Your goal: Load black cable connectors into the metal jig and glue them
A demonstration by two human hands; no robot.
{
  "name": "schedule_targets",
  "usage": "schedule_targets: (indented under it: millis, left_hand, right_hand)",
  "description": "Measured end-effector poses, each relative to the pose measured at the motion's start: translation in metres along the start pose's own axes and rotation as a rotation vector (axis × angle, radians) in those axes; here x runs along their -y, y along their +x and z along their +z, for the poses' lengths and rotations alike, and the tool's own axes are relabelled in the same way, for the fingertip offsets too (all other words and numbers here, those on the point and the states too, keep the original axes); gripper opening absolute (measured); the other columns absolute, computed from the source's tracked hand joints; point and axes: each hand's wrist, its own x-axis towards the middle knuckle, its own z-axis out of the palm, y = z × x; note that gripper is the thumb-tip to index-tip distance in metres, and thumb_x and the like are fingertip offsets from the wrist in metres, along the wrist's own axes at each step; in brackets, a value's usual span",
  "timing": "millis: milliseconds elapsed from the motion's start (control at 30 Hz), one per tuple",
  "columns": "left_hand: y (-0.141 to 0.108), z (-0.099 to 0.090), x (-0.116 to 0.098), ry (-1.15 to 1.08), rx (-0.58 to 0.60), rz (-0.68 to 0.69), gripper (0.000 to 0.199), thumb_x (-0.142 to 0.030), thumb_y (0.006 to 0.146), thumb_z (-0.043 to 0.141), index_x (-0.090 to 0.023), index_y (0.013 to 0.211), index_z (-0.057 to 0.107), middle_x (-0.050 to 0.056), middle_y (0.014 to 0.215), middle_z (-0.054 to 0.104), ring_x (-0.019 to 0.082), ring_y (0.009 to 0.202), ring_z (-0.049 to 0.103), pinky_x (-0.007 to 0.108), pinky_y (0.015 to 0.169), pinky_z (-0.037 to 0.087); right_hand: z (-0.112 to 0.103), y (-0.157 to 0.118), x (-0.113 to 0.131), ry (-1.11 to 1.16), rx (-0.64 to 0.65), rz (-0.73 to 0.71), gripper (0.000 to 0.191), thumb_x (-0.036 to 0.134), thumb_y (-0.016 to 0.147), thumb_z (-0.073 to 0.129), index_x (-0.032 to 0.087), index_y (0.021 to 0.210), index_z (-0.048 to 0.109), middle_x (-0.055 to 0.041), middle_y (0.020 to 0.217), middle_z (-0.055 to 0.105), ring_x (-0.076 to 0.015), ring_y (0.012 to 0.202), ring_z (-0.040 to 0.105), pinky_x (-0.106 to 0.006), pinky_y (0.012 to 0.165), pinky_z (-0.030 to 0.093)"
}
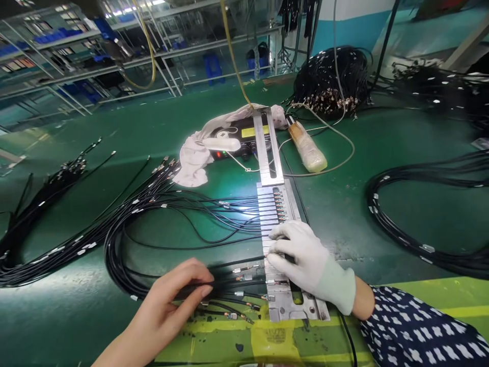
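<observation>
My bare left hand point(171, 300) is closed around several black cables point(225, 284) near their stripped ends, left of a slotted metal fixture point(280, 306). My right hand point(301, 257), in a white glove, rests on the fixture's middle with fingers bent over its slots; whatever lies beneath the fingertips is hidden. Above that hand, several cable ends point(280, 204) sit side by side in the slots, their cables running left. A metal frame plate point(269, 148) adjoins the fixture's far end.
Behind stand a black device with a yellow display point(254, 132), a white cloth point(193, 158) and a wrapped handle point(307, 148). Cable bundles lie at left point(42, 204) and right point(382, 209), with a coiled heap point(332, 81) at the back. A yellow hose point(233, 56) hangs down.
</observation>
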Motion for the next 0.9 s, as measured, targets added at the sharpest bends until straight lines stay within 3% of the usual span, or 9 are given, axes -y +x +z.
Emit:
schedule_targets:
  millis: [167,267,433,533,700,900]
  left_hand:
    - [0.032,0.016,-0.012,0.089,-0.186,0.119,0.018,-0.009,0.092,0.053,-0.023,0.103,0.055,0.001,0.093,0.059,0.012,0.086,0.055,0.022,0.075,0.045]
    - [0.056,0.031,-0.007,0.13,-0.139,0.179,0.015,-0.01,0.093,0.052,-0.021,0.102,0.056,0.003,0.093,0.059,0.014,0.087,0.055,0.025,0.077,0.045]
    - [0.079,0.05,0.011,0.139,-0.035,0.22,0.014,-0.013,0.095,0.05,-0.02,0.104,0.058,0.002,0.088,0.06,0.013,0.082,0.055,0.025,0.074,0.045]
    - [0.083,0.053,0.016,0.121,0.02,0.269,0.022,-0.013,0.095,0.048,-0.022,0.112,0.059,0.001,0.087,0.06,0.012,0.079,0.057,0.023,0.071,0.045]
    - [0.094,0.051,0.013,0.23,0.133,0.379,0.036,-0.011,0.095,0.04,-0.022,0.126,0.056,0.002,0.086,0.061,0.012,0.073,0.058,0.021,0.064,0.045]
    - [0.106,0.048,0.005,0.499,0.111,0.509,0.034,-0.01,0.095,0.034,-0.013,0.121,0.056,0.003,0.076,0.059,0.015,0.062,0.055,0.024,0.054,0.043]
  right_hand:
    - [-0.003,-0.016,0.008,0.026,0.144,-0.204,0.018,0.027,0.09,0.058,0.021,0.074,0.064,-0.0041,0.098,0.061,-0.0198,0.089,0.053,-0.047,0.093,0.04]
    - [-0.015,-0.026,0.003,0.049,0.233,-0.287,0.018,0.035,0.09,0.058,0.021,0.081,0.065,-0.0041,0.094,0.062,-0.0203,0.084,0.054,-0.044,0.085,0.044]
    - [-0.041,-0.028,-0.036,0.058,0.002,-0.033,0.006,0.023,0.087,0.063,0.022,0.092,0.067,-0.0051,0.102,0.065,-0.0213,0.098,0.059,-0.041,0.091,0.044]
    - [-0.043,-0.024,-0.057,0.069,-0.093,0.129,0.009,0.017,0.089,0.06,0.022,0.088,0.067,-0.0038,0.097,0.066,-0.0192,0.094,0.062,-0.036,0.086,0.047]
    - [-0.038,-0.017,-0.064,0.117,-0.069,0.19,0.013,0.014,0.089,0.058,0.021,0.084,0.067,-0.0022,0.093,0.067,-0.0181,0.091,0.062,-0.035,0.084,0.048]
    - [-0.04,-0.017,-0.063,0.142,-0.054,0.197,0.012,0.014,0.089,0.058,0.022,0.087,0.067,-0.0025,0.094,0.067,-0.0183,0.09,0.062,-0.036,0.084,0.046]
